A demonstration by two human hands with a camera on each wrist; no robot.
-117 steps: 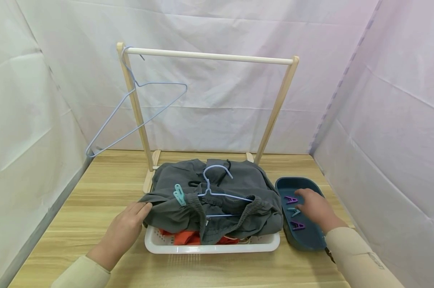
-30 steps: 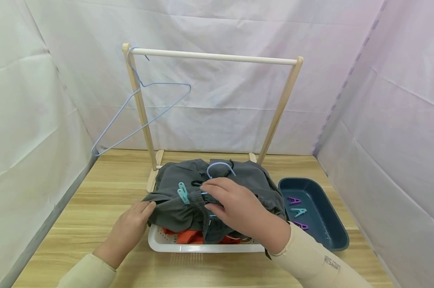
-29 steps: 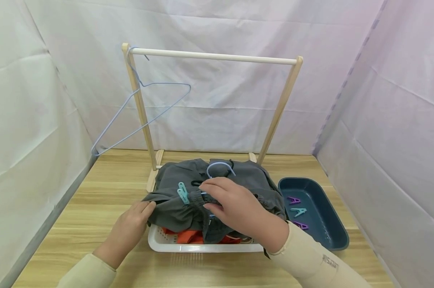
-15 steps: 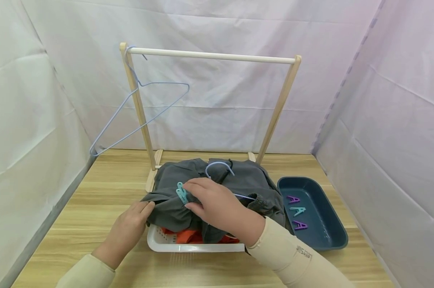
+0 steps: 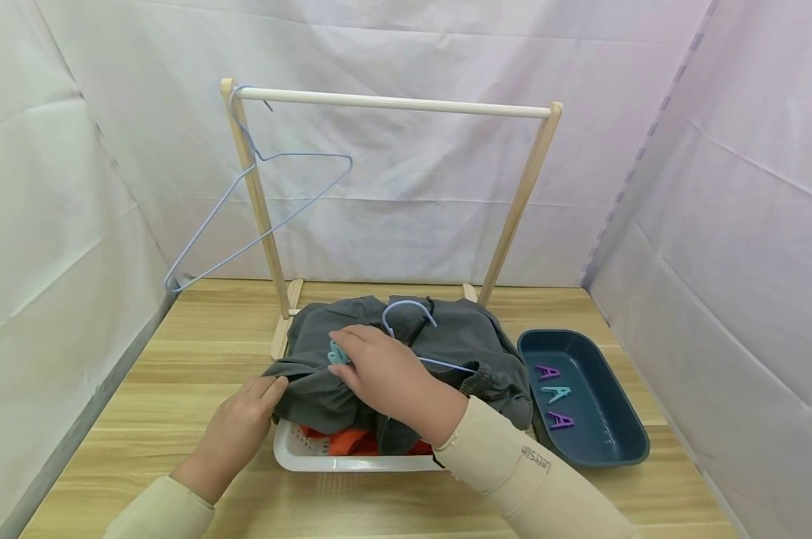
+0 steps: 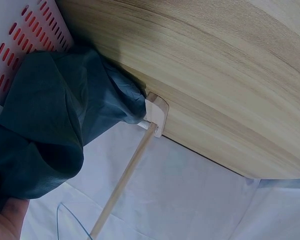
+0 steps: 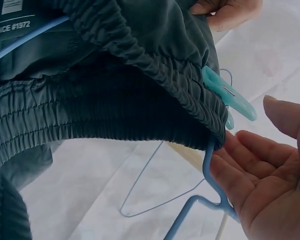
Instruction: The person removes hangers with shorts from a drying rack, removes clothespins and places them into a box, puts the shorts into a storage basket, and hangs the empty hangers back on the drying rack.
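Two hands work over a white basket. The left hand has its grip clamped on the edge of a grey garment, thumb and fingers pinching the cloth at the basket's left side. The right hand reaches across the basket's near side with its grip apart: thumb and fingers stand on either side of a teal clothespin, the fingertips just beside a blue hanger.

That clothespin sits on the elastic waistband, above the left half of the basket. Its long axis runs outward from the cloth, handle ends toward the gap between thumb and fingers. The garment covers most of the basket, its waist opening toward the near rim. The hanger's bar lies inside the waistband, running left to right across the basket, and its hook points toward the far side.

Orange fabric shows below the garment, inside the basket. Right of the basket, a dark blue tray holds a purple clip, a loose teal clip and a second purple clip. Behind the basket, a rack stands on the desk, with another hanger at its left end.
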